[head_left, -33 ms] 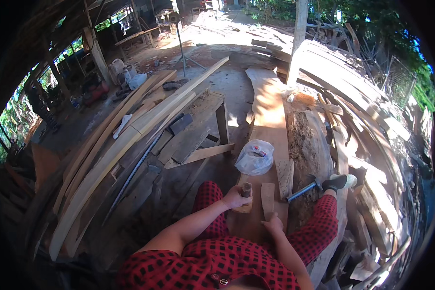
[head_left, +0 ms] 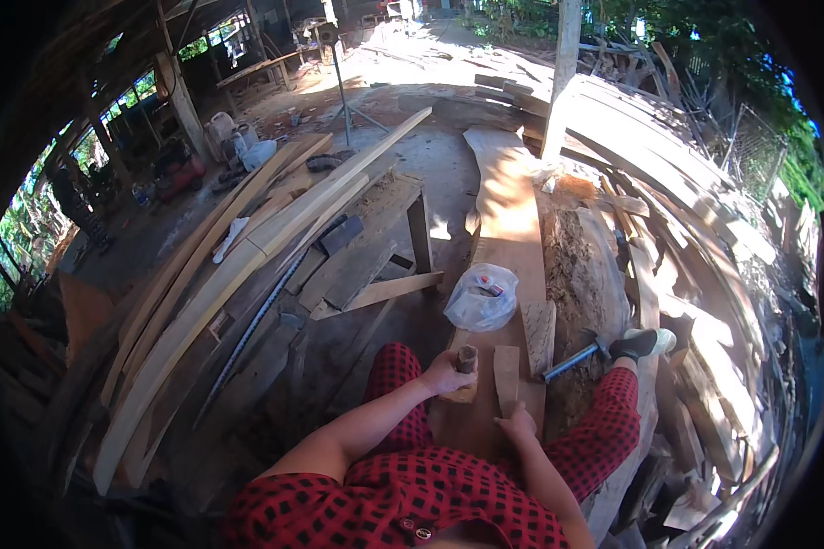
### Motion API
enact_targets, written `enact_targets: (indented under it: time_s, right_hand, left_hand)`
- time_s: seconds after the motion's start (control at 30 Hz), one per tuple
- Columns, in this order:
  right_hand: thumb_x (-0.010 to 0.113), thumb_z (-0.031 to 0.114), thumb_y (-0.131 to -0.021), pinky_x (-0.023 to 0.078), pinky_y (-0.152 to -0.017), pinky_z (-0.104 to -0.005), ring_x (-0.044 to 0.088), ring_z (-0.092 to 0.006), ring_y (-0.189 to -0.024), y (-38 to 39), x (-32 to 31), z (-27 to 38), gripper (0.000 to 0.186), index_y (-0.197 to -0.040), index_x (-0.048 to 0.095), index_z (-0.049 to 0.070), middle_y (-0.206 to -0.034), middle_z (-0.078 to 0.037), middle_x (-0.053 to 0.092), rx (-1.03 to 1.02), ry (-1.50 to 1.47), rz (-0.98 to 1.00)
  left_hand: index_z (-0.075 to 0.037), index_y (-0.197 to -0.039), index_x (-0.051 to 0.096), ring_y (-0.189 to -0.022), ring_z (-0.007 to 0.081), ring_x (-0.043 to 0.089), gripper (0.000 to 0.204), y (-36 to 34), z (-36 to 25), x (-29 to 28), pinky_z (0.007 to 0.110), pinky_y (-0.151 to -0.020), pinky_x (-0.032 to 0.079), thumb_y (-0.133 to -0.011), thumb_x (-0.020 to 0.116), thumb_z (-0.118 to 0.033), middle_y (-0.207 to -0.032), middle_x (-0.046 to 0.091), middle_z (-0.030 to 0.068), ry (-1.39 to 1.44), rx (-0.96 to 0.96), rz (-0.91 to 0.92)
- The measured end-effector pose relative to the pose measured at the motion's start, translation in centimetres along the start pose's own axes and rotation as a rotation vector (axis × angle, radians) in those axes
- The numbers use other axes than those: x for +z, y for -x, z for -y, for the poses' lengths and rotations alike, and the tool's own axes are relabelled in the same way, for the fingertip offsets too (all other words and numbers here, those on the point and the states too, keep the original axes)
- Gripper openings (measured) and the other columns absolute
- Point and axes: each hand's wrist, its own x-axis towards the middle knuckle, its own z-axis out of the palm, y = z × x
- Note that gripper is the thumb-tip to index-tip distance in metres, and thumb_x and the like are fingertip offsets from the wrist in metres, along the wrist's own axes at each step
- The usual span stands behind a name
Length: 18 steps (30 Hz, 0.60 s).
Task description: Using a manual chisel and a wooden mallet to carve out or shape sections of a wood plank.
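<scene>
My left hand (head_left: 443, 373) is closed around a short wooden piece (head_left: 467, 358) with a dark, blunt top end. A pale wooden edge shows just below that fist, and I cannot tell whether it belongs to the same piece. At its right, my right hand (head_left: 519, 422) grips the lower end of a flat, narrow wooden block (head_left: 506, 371). Both hands are over a long, wide plank (head_left: 508, 247) that runs away from me between my legs. On the plank, beyond my hands, sits a clear plastic bag (head_left: 482, 300) with small items inside.
A hammer (head_left: 569, 360) lies right of the plank, beside my socked foot (head_left: 642, 344) and a rough log (head_left: 588, 270). Long boards (head_left: 238, 265) rest across a low wooden bench (head_left: 375, 242) at left, near a long saw-like blade (head_left: 252, 325). A post (head_left: 566, 78) rises beyond, and scrap wood (head_left: 705, 366) piles up at right.
</scene>
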Motion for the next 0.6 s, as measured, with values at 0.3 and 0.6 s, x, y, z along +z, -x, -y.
enact_targets:
  time_s: [0.3, 0.6]
  right_hand:
    - [0.076, 0.038, -0.072, 0.046, -0.091, -0.0437, 0.058, -0.0379, -0.108, 0.14, -0.34, 0.44, 0.073, -0.122, 0.039, 0.001, -0.114, -0.024, 0.060, 0.022, 0.030, 0.059]
    - [0.070, 0.023, -0.071, 0.046, -0.092, -0.0440, 0.058, -0.0383, -0.108, -0.19, -0.21, -0.19, 0.062, -0.120, 0.039, 0.000, -0.111, -0.025, 0.061, -0.025, 0.034, 0.086]
  left_hand:
    - [-0.006, -0.075, 0.054, -0.067, 0.0091, 0.057, 0.014, -0.38, 0.46, 0.47, 0.027, -0.065, 0.049, -0.071, 0.067, -0.004, -0.071, 0.058, 0.0002, 0.037, -0.101, 0.055]
    - [-0.005, -0.077, 0.053, -0.063, 0.0098, 0.057, 0.014, -0.54, 1.14, 0.54, 0.027, -0.059, 0.048, -0.072, 0.066, 0.000, -0.069, 0.055, 0.0010, 0.031, -0.023, 0.036]
